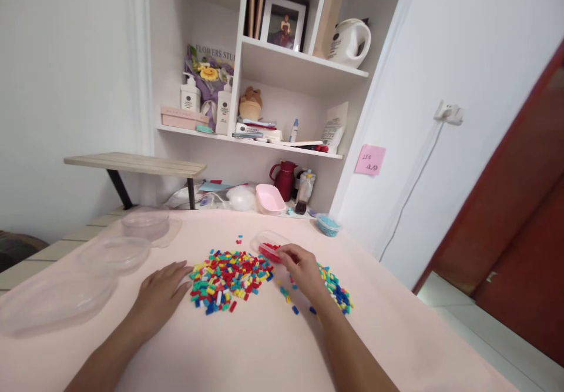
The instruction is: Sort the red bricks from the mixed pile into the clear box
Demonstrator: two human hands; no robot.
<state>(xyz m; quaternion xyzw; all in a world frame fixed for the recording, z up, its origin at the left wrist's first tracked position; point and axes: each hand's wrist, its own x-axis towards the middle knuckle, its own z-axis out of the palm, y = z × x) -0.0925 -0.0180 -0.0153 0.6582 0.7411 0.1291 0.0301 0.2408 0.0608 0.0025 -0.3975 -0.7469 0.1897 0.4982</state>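
On the table [242, 351]: right hand [304, 268] at red tub [256, 241], left hand [161, 292] by big pile [229, 277]

Right fingers bent, thumb close to fingertips, at the tub's right edge; can't tell if they pinch a brick. Red bricks [267, 251] sit in the tub, just behind the mixed-colour big pile. Left hand palm down, fingers stretched out, gripping nothing, fingertips at the pile's left edge. Small pile [340, 295] partly hidden by right forearm, strays between piles. Clear containers [145, 225] far left; blue tub [328, 232] back right.
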